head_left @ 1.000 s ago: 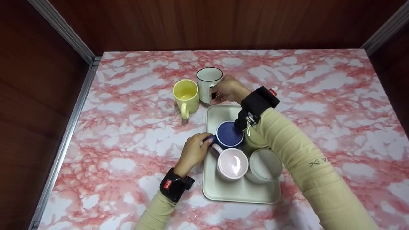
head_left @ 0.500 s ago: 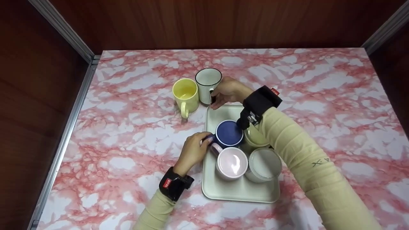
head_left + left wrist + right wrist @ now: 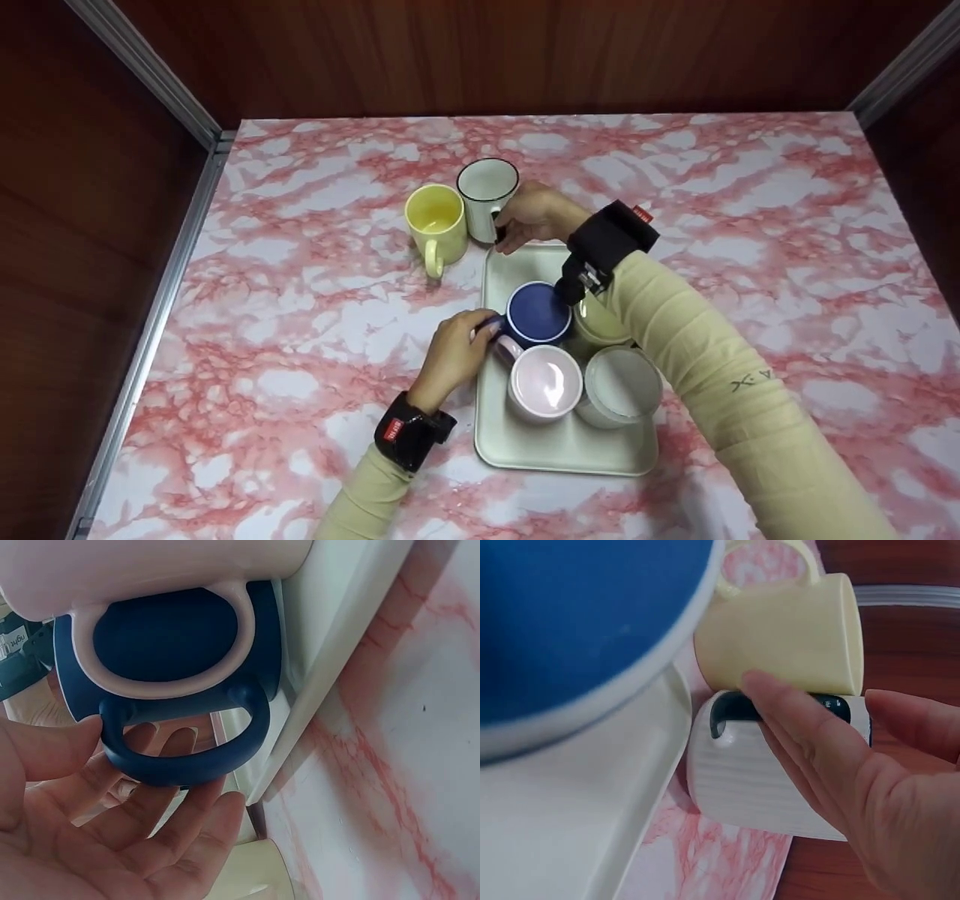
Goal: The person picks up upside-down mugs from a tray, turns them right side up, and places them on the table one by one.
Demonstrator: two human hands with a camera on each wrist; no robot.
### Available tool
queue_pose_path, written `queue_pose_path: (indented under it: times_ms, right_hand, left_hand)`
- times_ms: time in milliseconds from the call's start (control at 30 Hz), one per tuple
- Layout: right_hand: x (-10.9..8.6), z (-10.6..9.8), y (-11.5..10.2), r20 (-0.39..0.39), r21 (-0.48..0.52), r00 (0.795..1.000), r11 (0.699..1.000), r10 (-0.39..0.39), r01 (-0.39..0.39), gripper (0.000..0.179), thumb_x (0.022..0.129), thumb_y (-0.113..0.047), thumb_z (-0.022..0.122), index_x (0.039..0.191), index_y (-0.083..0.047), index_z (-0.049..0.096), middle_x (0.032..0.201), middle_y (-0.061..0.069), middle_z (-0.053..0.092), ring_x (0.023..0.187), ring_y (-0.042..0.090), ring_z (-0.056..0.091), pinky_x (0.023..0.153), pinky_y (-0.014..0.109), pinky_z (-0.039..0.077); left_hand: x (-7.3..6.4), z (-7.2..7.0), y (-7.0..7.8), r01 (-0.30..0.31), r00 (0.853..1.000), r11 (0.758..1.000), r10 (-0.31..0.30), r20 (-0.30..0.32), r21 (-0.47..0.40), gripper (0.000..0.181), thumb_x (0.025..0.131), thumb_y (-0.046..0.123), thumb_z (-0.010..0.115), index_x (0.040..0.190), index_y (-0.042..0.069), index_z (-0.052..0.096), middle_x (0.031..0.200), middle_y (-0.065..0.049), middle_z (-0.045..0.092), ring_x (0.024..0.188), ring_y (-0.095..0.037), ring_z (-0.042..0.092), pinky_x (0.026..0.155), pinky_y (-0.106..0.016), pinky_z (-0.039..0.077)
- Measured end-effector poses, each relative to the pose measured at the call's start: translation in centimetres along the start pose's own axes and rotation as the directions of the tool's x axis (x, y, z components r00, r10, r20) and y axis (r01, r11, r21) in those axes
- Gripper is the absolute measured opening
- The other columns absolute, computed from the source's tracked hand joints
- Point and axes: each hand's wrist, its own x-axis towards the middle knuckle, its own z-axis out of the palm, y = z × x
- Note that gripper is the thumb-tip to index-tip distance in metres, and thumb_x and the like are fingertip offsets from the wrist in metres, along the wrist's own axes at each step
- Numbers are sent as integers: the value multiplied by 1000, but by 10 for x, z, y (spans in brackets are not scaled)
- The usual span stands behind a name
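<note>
My left hand (image 3: 459,351) holds the handle of a blue mug (image 3: 538,313) on a pale tray (image 3: 525,454). In the left wrist view the thumb touches one end of the blue handle (image 3: 187,765), with fingers behind it. At the tray's far end, my right hand (image 3: 536,214) is at the dark handle of a ribbed white mug (image 3: 480,214). Its fingers (image 3: 810,720) lie nearly straight over that handle, the thumb apart from them. A yellow mug (image 3: 442,244) stands left of the white one, both outside the tray.
A pink mug (image 3: 545,384), a whitish mug (image 3: 622,386) and a light green mug (image 3: 600,322), partly hidden by the right sleeve (image 3: 697,360), crowd the tray. Dark wooden panels (image 3: 480,60) border the marbled table (image 3: 300,300) behind and at the sides.
The white mug has shifted slightly left, closer against the yellow mug. My right fingers have loosened a little at its handle. The left hand stays on the blue mug's handle.
</note>
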Motion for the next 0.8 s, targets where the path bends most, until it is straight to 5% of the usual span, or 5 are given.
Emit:
queue_pose_path:
  times_ms: [233, 433, 800]
  right_hand:
    - [2, -1, 6, -15, -54, 1000, 999, 3, -4, 6, 88, 7, 44, 86, 12, 48, 69, 21, 58, 59, 28, 62, 67, 41, 53]
    - [2, -5, 8, 69, -129, 997, 991, 35, -26, 7, 90, 5, 45, 93, 12, 46, 73, 16, 61, 73, 29, 65, 73, 45, 51]
    - [-9, -5, 2, 77, -386, 996, 922, 47, -14, 23, 91, -9, 50, 106, 9, 52, 97, 21, 59, 101, 37, 57, 71, 47, 51]
  left_hand:
    - [0, -1, 1, 22, 1000, 1000, -22, 15, -7, 18, 89, 12, 56, 102, 3, 66, 97, -12, 65, 95, -27, 60, 84, -40, 44]
    - [0, -2, 2, 5, 1000, 1000, -5, 6, 1, 18, 89, 11, 56, 101, 2, 66, 96, -12, 66, 94, -27, 60, 83, -40, 45]
    - [0, -2, 1, -2, 1000, 1000, 2, 3, 2, 18, 89, 11, 56, 101, 2, 66, 96, -12, 66, 94, -26, 61, 82, -39, 45]
